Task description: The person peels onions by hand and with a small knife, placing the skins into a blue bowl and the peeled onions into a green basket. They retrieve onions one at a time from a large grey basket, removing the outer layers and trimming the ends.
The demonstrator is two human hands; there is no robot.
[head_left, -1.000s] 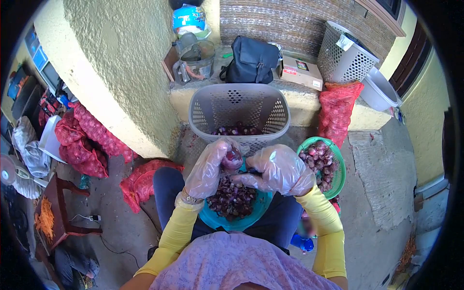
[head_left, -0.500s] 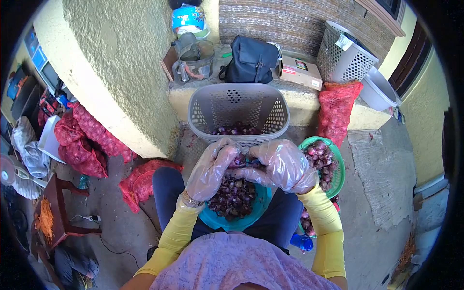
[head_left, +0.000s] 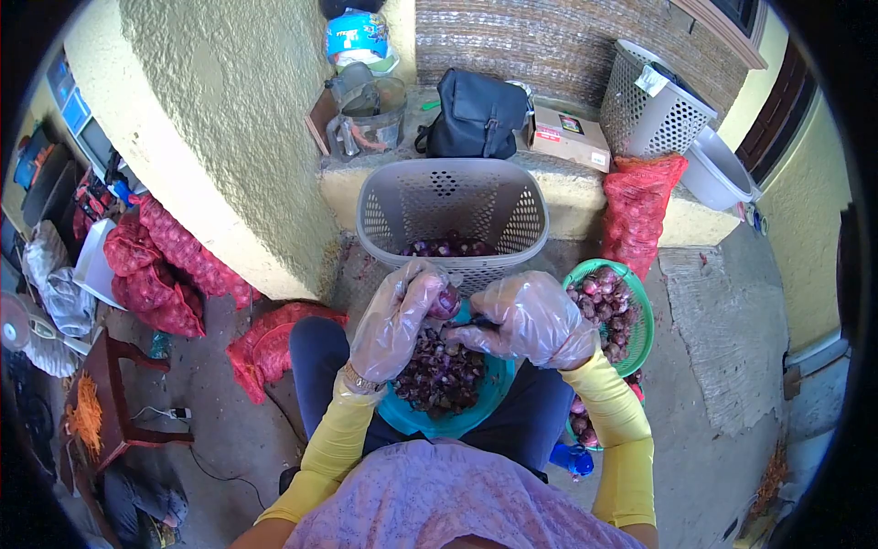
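My left hand (head_left: 395,320), in a clear plastic glove, is closed around a red onion (head_left: 445,303) that shows at its fingertips. Facing it a short gap away is my gloved right hand (head_left: 535,320), its fingers pinched together around a small dark thing whose kind I cannot tell. Both hands are above a teal basin (head_left: 501,377) between my knees, which is full of dark purple onion peels (head_left: 439,371). Just beyond the hands stands a tall grey perforated basket (head_left: 453,172) with red onions (head_left: 448,247) at its bottom.
A green basket (head_left: 644,334) of onions stands at my right, with more onions below it. Red mesh sacks (head_left: 631,210) stand at the right and lie at the left. Behind, a ledge holds a dark backpack (head_left: 474,114) and a cardboard box (head_left: 569,137).
My hands have drawn apart; earlier they met at the onion. The onion now sits in my left hand alone, while my right hand has moved slightly down and away.
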